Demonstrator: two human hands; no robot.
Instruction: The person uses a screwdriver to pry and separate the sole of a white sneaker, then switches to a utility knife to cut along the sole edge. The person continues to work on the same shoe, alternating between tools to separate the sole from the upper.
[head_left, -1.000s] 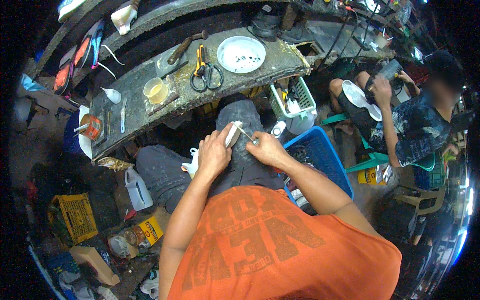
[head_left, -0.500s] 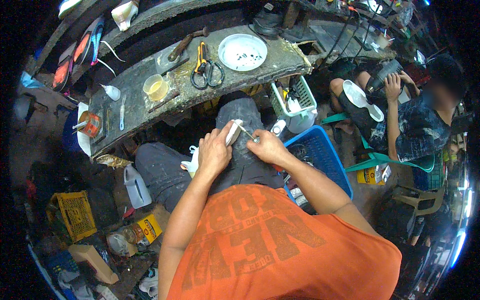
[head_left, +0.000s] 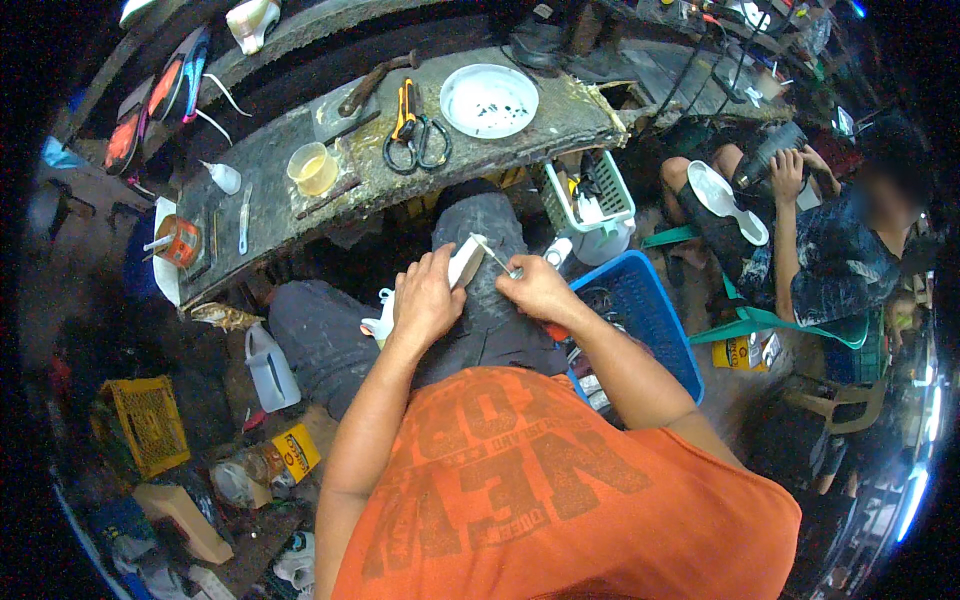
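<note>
l hand (head_left: 428, 296) is clamped on white shoe (head_left: 464, 263) over r thigh (head_left: 488, 312), r hand (head_left: 537, 288) grips thin tool (head_left: 496, 257) w/ tip nr shoe's end, & pushing too hard could make it slip, poss. nicking l hand.

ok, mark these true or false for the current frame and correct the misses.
1. The left hand holds a white shoe. True.
2. The right hand is empty. False: the right hand grips a slim tool.
3. The white dish holds small dark bits. True.
4. The clear cup lies on the floor. False: the clear cup stands on the workbench.
</note>
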